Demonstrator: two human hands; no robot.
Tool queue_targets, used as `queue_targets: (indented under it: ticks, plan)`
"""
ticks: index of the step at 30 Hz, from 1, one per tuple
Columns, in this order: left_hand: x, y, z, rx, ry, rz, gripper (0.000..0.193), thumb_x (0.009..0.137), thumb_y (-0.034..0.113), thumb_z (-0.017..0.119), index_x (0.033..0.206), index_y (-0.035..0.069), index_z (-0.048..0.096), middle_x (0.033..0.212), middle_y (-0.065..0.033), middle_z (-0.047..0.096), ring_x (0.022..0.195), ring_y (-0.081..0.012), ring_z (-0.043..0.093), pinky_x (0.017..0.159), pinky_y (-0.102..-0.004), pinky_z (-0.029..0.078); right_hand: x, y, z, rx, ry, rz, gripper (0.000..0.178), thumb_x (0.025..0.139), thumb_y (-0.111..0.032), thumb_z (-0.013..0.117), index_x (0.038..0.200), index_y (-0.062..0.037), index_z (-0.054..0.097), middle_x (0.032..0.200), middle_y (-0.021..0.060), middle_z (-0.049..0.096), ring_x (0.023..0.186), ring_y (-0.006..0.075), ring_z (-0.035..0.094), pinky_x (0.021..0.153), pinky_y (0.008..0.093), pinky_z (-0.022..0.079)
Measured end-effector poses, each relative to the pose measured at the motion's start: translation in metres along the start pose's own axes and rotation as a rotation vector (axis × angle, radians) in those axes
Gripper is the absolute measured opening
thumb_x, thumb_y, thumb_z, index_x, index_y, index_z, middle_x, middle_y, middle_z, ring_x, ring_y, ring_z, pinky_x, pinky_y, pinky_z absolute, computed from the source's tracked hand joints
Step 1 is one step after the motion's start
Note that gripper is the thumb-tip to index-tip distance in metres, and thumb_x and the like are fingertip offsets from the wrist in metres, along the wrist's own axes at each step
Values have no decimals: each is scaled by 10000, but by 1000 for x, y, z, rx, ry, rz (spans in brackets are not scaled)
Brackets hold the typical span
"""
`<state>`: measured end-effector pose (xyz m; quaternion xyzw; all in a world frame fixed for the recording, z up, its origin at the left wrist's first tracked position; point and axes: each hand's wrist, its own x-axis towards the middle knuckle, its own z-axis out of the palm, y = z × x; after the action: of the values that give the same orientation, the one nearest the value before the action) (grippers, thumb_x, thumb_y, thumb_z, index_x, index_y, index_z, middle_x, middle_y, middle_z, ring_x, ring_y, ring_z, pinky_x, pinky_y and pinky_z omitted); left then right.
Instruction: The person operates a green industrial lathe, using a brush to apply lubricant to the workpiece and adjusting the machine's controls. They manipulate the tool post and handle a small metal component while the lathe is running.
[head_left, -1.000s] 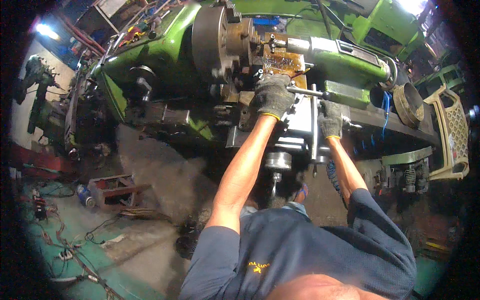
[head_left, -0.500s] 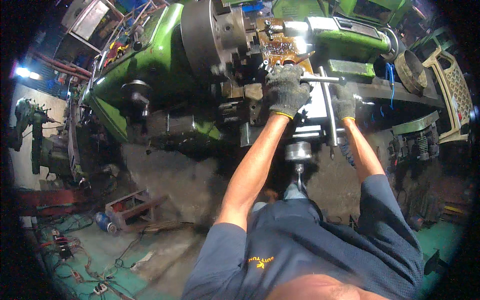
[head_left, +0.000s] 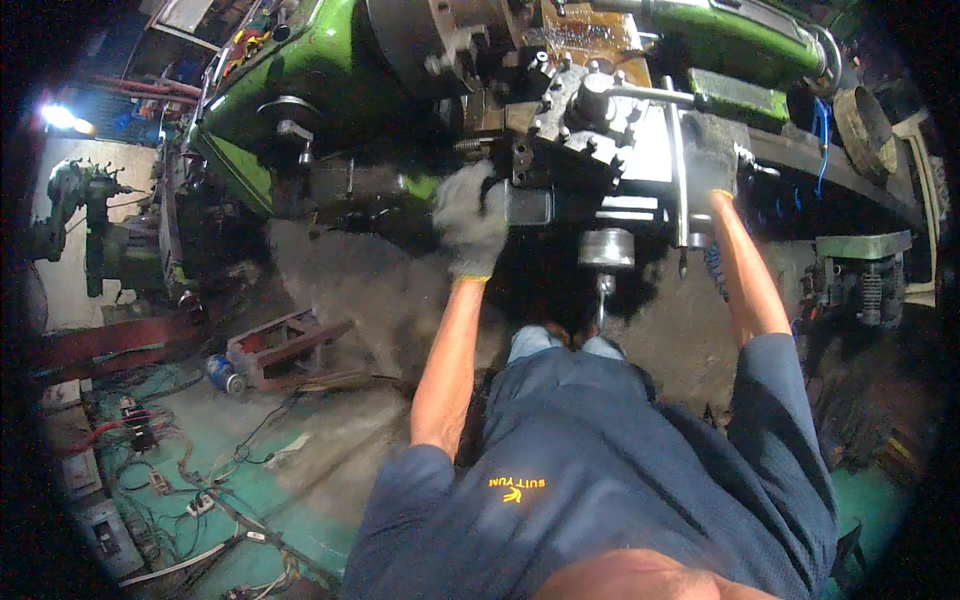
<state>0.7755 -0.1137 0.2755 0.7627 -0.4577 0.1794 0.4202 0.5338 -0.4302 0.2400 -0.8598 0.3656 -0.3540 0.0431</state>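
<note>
My left hand [head_left: 470, 222], in a grey knit glove with a yellow cuff, is apart from the tool post. It hovers in front of the green lathe's carriage, left of a grey metal block [head_left: 530, 206]. Motion blurs its fingers. My right hand [head_left: 712, 155], gloved alike, is at the carriage's right side, beside a long steel lever [head_left: 679, 165] and near a small handle [head_left: 762, 168]. Its fingers are in shadow, so their grip is hidden. Between the hands sits the bolted tool post [head_left: 590, 120] with a clamp handle [head_left: 655, 95]. Beyond it is the blurred chuck [head_left: 425, 45].
A steel cylinder on a rod [head_left: 607, 250] sticks out toward me below the carriage. The green tailstock [head_left: 745, 30] is at the far right, a rusty ring [head_left: 865, 130] beside it. Cables [head_left: 190, 500] and a red metal frame [head_left: 290, 350] lie on the left floor.
My left hand has left the tool post and moved left and toward me. The lathe appears higher in the picture as the view shifts. My right hand stays by the long lever.
</note>
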Motion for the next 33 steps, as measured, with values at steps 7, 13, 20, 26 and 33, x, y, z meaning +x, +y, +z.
queue_targets:
  ticks: [7, 13, 20, 26, 33]
  plan:
    - [-331, -173, -96, 746, -1436, -306, 267, 954, 265, 581, 1082, 132, 774, 1153, -139, 747, 903, -336, 724, 822, -467, 551, 4, -5, 0, 6, -36, 11, 205, 835, -122, 623, 1031, -126, 681, 1009, 136, 676, 1021, 358, 635, 913, 461, 496]
    - [-421, -162, -149, 454, -1540, -875, 373, 976, 351, 528, 1156, 113, 751, 1208, -158, 722, 1047, -347, 688, 897, -503, 521, 1, 8, 2, 30, 35, 53, 230, 844, -119, 642, 1069, -109, 688, 1041, 148, 683, 1039, 361, 636, 923, 469, 497]
    - [-314, -232, -90, 597, -1615, -165, 359, 1007, 362, 502, 1176, 123, 710, 1122, -172, 707, 1002, -352, 679, 820, -477, 537, 3, -9, -7, -64, -99, 183, 255, 873, -139, 626, 1104, -55, 694, 1057, 176, 691, 1003, 369, 648, 901, 448, 508]
    - [-195, -329, 2, -799, -278, -1840, 381, 999, 491, 551, 1086, 125, 613, 1014, -85, 657, 949, -290, 639, 846, -528, 541, -9, 19, 18, 147, -89, 297, 286, 853, -145, 633, 1113, -41, 693, 1032, 210, 680, 1019, 381, 649, 910, 445, 511]
    - [-73, -336, 55, -1119, -268, -1902, 277, 985, 378, 594, 966, 102, 592, 791, -86, 618, 671, -201, 597, 550, -386, 488, 7, -10, 2, 157, -79, 213, 259, 851, -91, 634, 1101, -81, 701, 1089, 91, 722, 1014, 243, 692, 925, 345, 527]
